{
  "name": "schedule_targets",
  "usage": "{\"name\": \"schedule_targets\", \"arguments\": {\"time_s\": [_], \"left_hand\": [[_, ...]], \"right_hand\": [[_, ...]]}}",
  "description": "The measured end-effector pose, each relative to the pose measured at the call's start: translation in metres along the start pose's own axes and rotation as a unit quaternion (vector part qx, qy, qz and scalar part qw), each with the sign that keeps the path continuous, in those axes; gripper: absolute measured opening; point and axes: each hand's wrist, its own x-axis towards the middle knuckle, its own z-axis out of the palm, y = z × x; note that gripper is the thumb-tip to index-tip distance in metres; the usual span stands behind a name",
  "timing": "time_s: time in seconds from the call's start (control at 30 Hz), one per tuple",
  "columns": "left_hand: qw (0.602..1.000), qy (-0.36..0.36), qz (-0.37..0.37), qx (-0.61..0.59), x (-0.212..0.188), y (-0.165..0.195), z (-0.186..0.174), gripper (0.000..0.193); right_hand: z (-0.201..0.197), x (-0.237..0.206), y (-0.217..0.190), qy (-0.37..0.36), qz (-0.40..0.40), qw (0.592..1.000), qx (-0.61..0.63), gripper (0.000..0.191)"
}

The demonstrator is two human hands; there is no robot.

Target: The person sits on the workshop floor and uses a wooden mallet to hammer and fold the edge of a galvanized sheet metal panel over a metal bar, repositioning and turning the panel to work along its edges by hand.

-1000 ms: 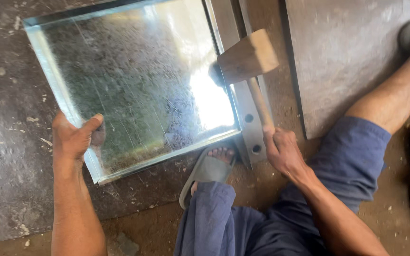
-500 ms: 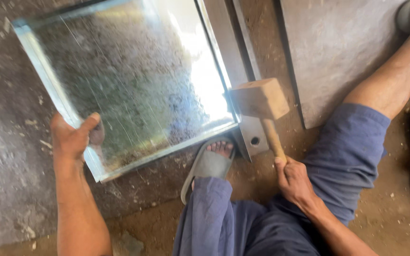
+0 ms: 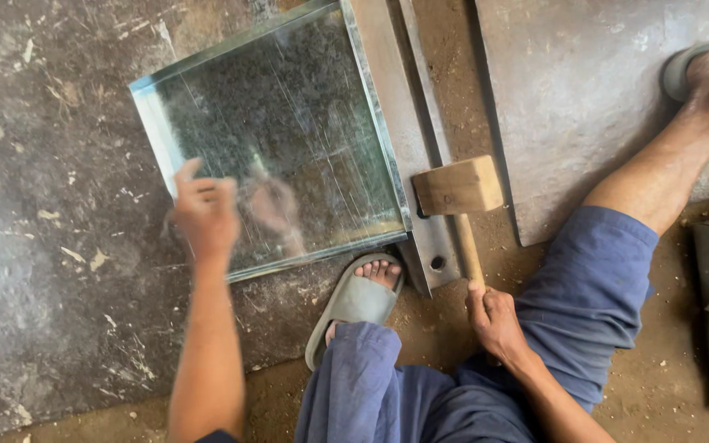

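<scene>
The left hand point(image 3: 205, 215) is motion-blurred, so its touch on the metal tray point(image 3: 276, 139) is unclear.

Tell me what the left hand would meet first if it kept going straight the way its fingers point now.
Most likely the shiny sheet-metal tray. The left hand is blurred, open, fingers aimed up-frame over the tray's near-left corner, so it would meet the tray's raised edge or floor first. Whether it already touches is unclear.

Scuffed dirt floor point(image 3: 51, 271), daylit
</scene>
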Motion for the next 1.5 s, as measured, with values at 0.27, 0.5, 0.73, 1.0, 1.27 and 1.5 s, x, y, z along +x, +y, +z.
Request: {"name": "schedule_targets", "arguments": {"time_s": [0.27, 0.5, 0.73, 1.0, 1.27, 1.5], "left_hand": [[0.992, -0.071, 0.098, -0.04, -0.013, 0.112, 0.17, 0.054], [0.982, -0.004, 0.176, -0.061, -0.005, 0.105, 0.195, 0.023], [0.981, 0.028, 0.173, -0.082, -0.01, 0.098, 0.206, 0.016], [0.979, 0.02, 0.181, -0.091, -0.009, 0.101, 0.202, 0.013], [0.975, 0.026, 0.192, -0.106, -0.007, 0.105, 0.198, 0.012], [0.98, -0.019, 0.17, -0.098, -0.009, 0.097, 0.2, 0.01]], "right_hand": [[0.009, -0.023, -0.018, 0.024, 0.015, 0.999, -0.024, 0.041], [-0.007, -0.035, -0.042, 0.034, 0.086, 0.994, 0.052, 0.041], [-0.015, -0.071, -0.058, 0.099, -0.174, 0.975, 0.099, 0.03], [-0.002, -0.075, -0.023, 0.119, -0.116, 0.973, 0.163, 0.035], [0.001, -0.061, 0.005, 0.061, 0.119, 0.948, 0.288, 0.036], [0.003, -0.059, 0.024, -0.002, 0.123, 0.978, 0.17, 0.055]]}}
